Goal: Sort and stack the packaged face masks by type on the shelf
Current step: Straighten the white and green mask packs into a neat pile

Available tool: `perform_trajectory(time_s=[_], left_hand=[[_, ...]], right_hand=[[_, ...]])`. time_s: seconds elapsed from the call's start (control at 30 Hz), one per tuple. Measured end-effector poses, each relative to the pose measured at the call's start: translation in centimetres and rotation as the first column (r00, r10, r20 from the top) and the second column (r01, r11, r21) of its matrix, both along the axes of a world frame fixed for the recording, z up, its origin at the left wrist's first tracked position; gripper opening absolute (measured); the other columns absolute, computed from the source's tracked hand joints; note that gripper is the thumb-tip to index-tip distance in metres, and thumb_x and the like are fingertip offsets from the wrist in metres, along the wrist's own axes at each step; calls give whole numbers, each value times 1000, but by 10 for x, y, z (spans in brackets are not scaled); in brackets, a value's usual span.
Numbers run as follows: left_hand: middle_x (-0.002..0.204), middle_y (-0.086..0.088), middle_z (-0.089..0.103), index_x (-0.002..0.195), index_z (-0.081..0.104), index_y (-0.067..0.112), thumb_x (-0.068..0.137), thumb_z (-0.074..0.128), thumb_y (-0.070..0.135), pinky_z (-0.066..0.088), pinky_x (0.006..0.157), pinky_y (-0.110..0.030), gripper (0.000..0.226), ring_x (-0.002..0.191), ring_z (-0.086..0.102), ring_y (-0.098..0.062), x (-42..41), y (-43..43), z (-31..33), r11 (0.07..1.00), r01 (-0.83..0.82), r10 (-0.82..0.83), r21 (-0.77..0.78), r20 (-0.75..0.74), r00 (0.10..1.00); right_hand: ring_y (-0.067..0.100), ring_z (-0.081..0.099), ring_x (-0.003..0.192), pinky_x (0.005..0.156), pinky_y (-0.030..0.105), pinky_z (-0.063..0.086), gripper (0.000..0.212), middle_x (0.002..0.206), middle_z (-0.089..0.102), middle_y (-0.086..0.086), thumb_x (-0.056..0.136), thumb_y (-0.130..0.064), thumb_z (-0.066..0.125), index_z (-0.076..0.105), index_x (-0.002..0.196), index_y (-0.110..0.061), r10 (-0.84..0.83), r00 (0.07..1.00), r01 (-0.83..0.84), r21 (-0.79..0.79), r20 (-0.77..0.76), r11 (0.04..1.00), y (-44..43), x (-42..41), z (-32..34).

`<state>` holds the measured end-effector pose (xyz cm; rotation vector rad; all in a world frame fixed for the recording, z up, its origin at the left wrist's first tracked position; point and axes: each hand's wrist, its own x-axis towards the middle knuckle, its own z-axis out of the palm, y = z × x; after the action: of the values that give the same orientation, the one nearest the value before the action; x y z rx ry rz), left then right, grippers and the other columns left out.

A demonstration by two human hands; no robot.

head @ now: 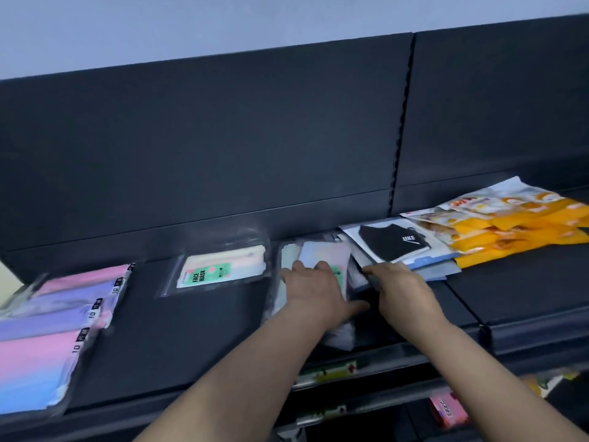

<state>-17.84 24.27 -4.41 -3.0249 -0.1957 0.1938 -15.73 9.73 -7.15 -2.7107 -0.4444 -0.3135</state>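
shelf [197, 330]: a dark shelf is seen in front of a dark back panel [204, 138]; the mask packs are laid flat along it.
left hand [314, 288]: it is laid palm-down on the middle pile [322, 255], just left of the right hand.
left fingers [298, 267]: they are stretched forward and slightly spread over the top pastel pack, with the thumb held out to the right; nothing is seen pinched.
right hand [403, 290]: it is placed at the right edge of the middle pile, just below the black mask pack [393, 242].
right fingers [374, 271]: they are pointed left against a dark pack edge; through the blur it cannot be told whether that edge is pinched or only touched.
middle pile: pale green, white and pink packs are heaped unevenly at the shelf's centre, partly covered by the left hand.
FACE MASK pack [220, 269]: one clear pack with a green label is laid alone, between the gradient stack and the middle pile.
gradient stack [47, 342]: pink-to-blue packs are overlapped at the far left.
black mask pack: it is set on white and blue packs, right of the middle pile.
orange packs [510, 224]: they are fanned out at the far right, touching the black mask pack's pile.
lower shelf [366, 406]: a pink pack [447, 411] is seen there, blurred.
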Motion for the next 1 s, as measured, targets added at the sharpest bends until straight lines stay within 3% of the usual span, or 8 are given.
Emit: perform_trajectory(time_s=[0.07,0.17,0.33,0.47,0.6,0.73,0.87,1.0], left_hand=[[116,-6,56,124,45,11,72,47,79,29,81,-43,85,111,43,-30,3,-14,1,996,-35,35,76,5,999],[114,-5,59,120,53,14,79,54,55,30,77,-38,57,109,49,-30,2,-26,9,996,-65,63,58,38,997],[114,-12,66,111,60,10,86,50,16,48,82,-33,28,107,62,-32,-14,-6,41,980,-179,194,-91,201,960],[101,-15,67,107,48,10,82,50,9,42,67,-37,25,94,63,-38,-39,36,59,945,-310,326,-107,414,850],[91,-12,68,109,48,12,80,47,5,35,60,-36,30,83,62,-37,-62,63,50,905,-402,411,-137,519,749],[91,-11,69,116,49,17,79,49,7,36,60,-34,38,84,64,-37,-75,78,39,878,-455,454,-147,555,697],[86,-9,69,118,46,20,78,54,11,38,58,-34,42,78,64,-36,-82,94,44,855,-500,465,-136,626,626],[83,-8,70,121,52,24,76,57,7,34,56,-31,48,75,63,-34,-84,112,46,861,-498,442,-104,637,631]], right_hand=[[29,53,105,78,36,43,48,110,66,3,72,-1,59,63,117,-18,85,990,-73,-109,108,991,-5,5,1],[27,50,108,79,36,40,48,115,65,-1,76,-8,59,59,123,-20,107,989,-82,-229,101,970,-11,11,2],[29,52,110,82,40,45,65,121,63,4,69,2,65,54,130,-18,218,967,-194,-173,131,966,-13,20,5],[20,11,147,115,35,18,76,159,17,1,82,7,48,27,148,-23,486,874,-472,-229,1,851,5,24,9],[17,-9,148,118,32,-4,73,161,-3,-5,90,4,42,18,150,-30,649,755,-643,-304,-95,703,25,34,2],[15,20,145,114,26,17,62,159,19,-6,96,-2,32,26,148,-37,677,715,-696,-259,-173,669,27,36,7],[16,49,121,99,33,31,39,127,62,-10,93,-16,51,57,126,-35,731,679,-709,-196,66,677,40,31,24],[17,57,103,98,32,41,39,103,68,-8,79,1,57,69,103,-27,728,664,-715,-139,173,685,49,25,33]])
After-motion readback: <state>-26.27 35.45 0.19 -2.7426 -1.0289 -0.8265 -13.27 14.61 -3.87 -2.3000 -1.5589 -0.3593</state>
